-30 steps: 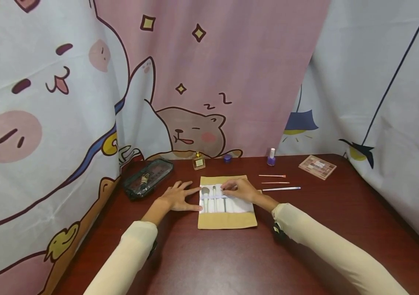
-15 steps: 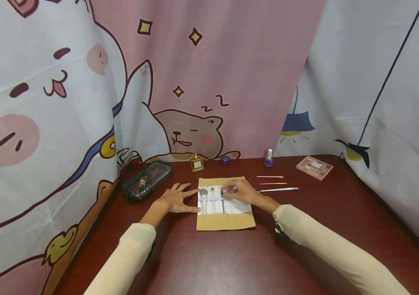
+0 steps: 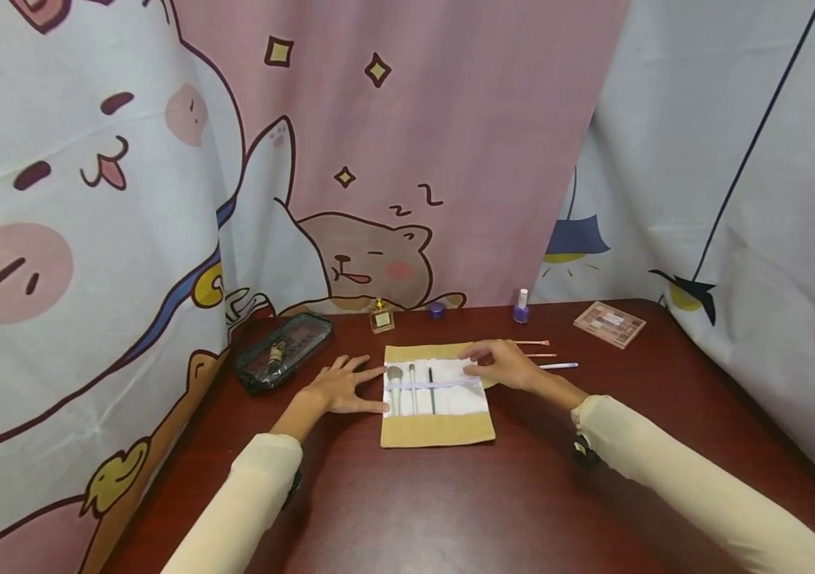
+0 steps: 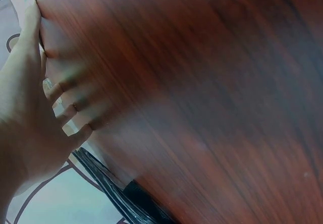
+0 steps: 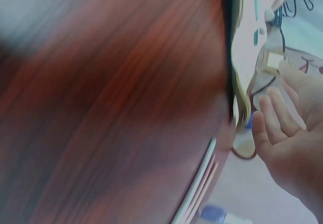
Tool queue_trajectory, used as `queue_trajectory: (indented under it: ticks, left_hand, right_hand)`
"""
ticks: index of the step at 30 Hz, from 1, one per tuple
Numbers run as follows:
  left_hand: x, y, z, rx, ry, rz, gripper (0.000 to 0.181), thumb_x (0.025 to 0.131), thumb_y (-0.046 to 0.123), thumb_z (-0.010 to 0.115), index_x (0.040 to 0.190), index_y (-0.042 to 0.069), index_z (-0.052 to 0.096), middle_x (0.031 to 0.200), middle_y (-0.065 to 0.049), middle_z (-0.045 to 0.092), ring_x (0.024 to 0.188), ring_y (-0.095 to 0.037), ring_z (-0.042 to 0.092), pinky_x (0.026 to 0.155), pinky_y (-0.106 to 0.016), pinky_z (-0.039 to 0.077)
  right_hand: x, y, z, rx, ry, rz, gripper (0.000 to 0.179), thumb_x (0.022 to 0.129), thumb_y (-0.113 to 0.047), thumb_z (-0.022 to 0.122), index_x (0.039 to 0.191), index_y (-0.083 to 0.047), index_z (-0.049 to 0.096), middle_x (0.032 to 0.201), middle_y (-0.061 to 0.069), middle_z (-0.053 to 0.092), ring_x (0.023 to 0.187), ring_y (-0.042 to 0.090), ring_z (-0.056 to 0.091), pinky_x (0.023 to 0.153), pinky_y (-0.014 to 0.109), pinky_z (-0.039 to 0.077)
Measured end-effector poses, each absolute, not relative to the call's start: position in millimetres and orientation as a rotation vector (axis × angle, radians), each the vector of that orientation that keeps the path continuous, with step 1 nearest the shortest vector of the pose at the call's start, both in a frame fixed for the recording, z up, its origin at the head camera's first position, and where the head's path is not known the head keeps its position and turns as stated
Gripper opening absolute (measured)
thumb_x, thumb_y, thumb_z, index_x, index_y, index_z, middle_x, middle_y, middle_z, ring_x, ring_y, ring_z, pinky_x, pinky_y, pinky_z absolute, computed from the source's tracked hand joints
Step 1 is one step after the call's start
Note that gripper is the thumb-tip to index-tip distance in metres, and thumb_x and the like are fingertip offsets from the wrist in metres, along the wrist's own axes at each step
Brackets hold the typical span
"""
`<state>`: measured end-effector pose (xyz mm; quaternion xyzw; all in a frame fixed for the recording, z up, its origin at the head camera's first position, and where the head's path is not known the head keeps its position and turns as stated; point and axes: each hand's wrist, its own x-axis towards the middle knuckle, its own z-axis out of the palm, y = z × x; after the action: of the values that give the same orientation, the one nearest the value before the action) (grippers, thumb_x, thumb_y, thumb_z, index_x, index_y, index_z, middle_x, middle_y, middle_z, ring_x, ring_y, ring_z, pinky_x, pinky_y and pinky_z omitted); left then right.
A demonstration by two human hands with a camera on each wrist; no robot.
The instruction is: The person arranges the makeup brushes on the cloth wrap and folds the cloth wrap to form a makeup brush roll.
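Observation:
In the head view a tan brush roll [image 3: 438,432] with a white lining lies spread on the table. Tucked under its lilac strap are a fluffy white-handled makeup brush [image 3: 395,373], a slimmer white brush [image 3: 412,391] and a thin dark-handled brush [image 3: 432,392]. My left hand [image 3: 339,388] is spread flat beside the roll, thumb and index fingertip resting on its left edge. Over the roll's upper right edge is my right hand [image 3: 504,365], its fingers loosely bent. The right wrist view shows that right hand [image 5: 292,128] holding nothing.
Two thin pink brushes [image 3: 538,343] and a white one [image 3: 561,366] lie right of the roll, partly behind my right hand. Behind stand perfume [image 3: 382,318], a small purple jar [image 3: 436,310] and nail polish [image 3: 520,309]. An eyeshadow palette [image 3: 609,324] and a clear-black pouch [image 3: 285,351] flank them.
My right hand has let go of the dark-handled brush, now fully visible under the strap, and has moved right to the roll's edge. The left hand has stayed in place.

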<state>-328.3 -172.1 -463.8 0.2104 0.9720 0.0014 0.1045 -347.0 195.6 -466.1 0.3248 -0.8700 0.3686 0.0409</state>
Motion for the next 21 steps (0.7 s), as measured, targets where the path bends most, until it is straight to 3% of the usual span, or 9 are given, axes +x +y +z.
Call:
queue_trajectory:
  ticks: [14,21]
  left_hand:
    - [-328,-172,-463,0.622,2.865,0.020,0.093,0.083,0.088,0.053,0.162,0.045,0.031,0.171,-0.003,0.023,0.155,-0.037,0.020,0.117,-0.063,0.028]
    - [-329,-172,-463,0.621,2.860,0.016,0.093,0.084,0.088,0.052,0.162,0.044,0.031,0.171,-0.003,0.022,0.155,-0.038,0.020,0.117,-0.062,0.029]
  right_hand:
    - [-347,288,-444,0.743,-2.732,0.977,0.027,0.092,-0.014,0.081,0.116,-0.002,0.078,0.107,0.015,0.077,0.092,0.027,0.069,0.078,0.037,0.057]
    - [-344,331,-444,0.708,-2.763,0.918,0.024,0.094,-0.015,0.079,0.114,-0.001,0.077,0.108,0.015,0.077,0.102,0.035,0.069,0.085,0.044,0.052]
